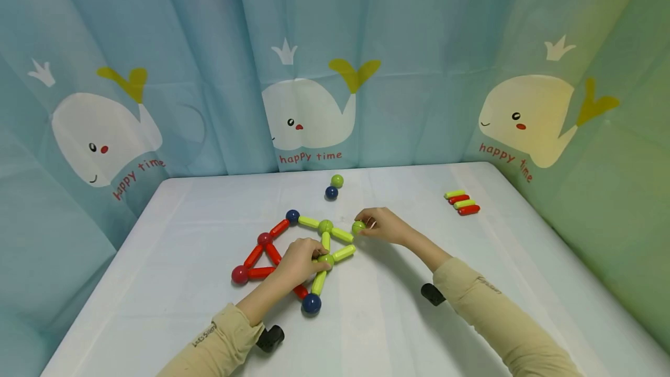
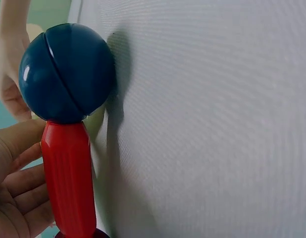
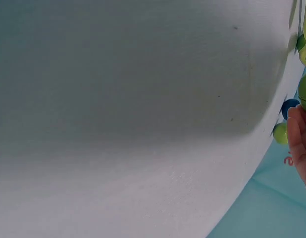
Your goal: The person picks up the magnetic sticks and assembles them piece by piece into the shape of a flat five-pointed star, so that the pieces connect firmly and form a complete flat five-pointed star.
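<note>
My left hand (image 1: 300, 262) grips a green ball (image 1: 326, 261) in the joined shape, with thumb and fingers on either side of it. My right hand (image 1: 386, 226) pinches another green ball (image 1: 358, 228) just right of two yellow-green rods (image 1: 342, 234), whose right ends stand apart. A third green ball (image 1: 325, 227) joins rods at the top. Red rods (image 1: 253, 256), red balls (image 1: 239, 274) and blue balls (image 1: 311, 303) form the left and lower parts. In the left wrist view a blue ball (image 2: 67, 73) and a red rod (image 2: 70, 178) stand before my left fingers (image 2: 29, 193).
A loose green ball (image 1: 337, 181) and blue ball (image 1: 331, 192) lie near the table's back edge. Several red and yellow-green rods (image 1: 468, 210) lie side by side at the back right. A curtain (image 1: 419, 63) hangs behind the white table (image 1: 173, 231).
</note>
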`<state>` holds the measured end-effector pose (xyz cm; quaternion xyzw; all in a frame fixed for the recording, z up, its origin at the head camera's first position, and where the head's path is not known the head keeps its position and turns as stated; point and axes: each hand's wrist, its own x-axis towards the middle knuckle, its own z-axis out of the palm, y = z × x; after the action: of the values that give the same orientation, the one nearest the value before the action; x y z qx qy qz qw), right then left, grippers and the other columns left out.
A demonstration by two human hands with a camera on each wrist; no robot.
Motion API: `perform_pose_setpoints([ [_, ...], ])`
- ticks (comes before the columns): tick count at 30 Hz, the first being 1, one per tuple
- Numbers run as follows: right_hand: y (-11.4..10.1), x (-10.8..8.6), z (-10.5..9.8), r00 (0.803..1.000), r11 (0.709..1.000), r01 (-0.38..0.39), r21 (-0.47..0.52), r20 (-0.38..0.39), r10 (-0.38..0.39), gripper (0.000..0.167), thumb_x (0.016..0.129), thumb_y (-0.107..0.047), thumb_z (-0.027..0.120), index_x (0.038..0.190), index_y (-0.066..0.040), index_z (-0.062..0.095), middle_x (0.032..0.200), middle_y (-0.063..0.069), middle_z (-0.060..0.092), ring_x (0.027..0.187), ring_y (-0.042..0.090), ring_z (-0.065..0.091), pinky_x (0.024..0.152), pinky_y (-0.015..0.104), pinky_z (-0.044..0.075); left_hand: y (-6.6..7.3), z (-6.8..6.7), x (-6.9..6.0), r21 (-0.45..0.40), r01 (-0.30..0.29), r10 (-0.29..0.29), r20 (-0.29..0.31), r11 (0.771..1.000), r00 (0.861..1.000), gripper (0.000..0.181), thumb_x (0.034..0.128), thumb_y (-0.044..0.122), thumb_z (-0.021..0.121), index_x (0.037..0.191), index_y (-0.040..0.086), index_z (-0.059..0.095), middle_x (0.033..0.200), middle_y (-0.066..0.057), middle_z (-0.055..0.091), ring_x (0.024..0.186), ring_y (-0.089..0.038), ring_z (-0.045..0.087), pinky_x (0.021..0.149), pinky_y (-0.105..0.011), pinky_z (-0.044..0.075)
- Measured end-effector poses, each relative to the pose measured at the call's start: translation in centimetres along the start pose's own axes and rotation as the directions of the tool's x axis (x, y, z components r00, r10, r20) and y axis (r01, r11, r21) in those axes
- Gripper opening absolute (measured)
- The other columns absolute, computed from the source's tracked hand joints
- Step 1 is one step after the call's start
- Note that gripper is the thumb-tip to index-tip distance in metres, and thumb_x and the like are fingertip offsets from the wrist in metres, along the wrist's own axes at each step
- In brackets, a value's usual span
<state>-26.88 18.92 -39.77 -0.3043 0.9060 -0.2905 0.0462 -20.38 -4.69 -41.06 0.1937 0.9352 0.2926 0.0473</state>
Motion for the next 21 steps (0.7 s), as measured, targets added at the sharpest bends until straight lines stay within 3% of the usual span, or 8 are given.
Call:
perform_pose_setpoints([
  [14, 0.5, -1.9, 0.0, 0.998, 1.0, 0.024, -0.006, 0.05, -0.023, 0.026, 0.085, -0.012, 0.068, 0.104, 0.006, 0.064, 0.09, 0.012, 0.068, 0.079, 0.016, 0.063, 0.069, 0.022, 0.053, 0.1, 0.2, 0.0, 0.022, 0.013, -0.013, 0.001, 1.0, 1.0, 0.026, 0.0776, 0.023, 0.077, 0.098, 0.007, 0.073, 0.089, -0.004, 0.071, 0.079, -0.012, 0.061, 0.072, -0.028, 0.051],
  [21, -0.1, -1.7, 0.6, 0.995, 0.999, -0.001, 0.045, 0.096, -0.004, 0.028, 0.085, -0.014, 0.069, 0.105, 0.004, 0.065, 0.093, 0.013, 0.069, 0.083, 0.016, 0.063, 0.074, 0.023, 0.053, 0.2, 0.0, -0.2, -0.001, 0.014, -0.014, -0.003, 1.0, 1.0, 0.025, 0.0774, 0.021, 0.077, 0.097, 0.007, 0.073, 0.09, -0.005, 0.073, 0.077, -0.01, 0.06, 0.071, -0.026, 0.051],
])
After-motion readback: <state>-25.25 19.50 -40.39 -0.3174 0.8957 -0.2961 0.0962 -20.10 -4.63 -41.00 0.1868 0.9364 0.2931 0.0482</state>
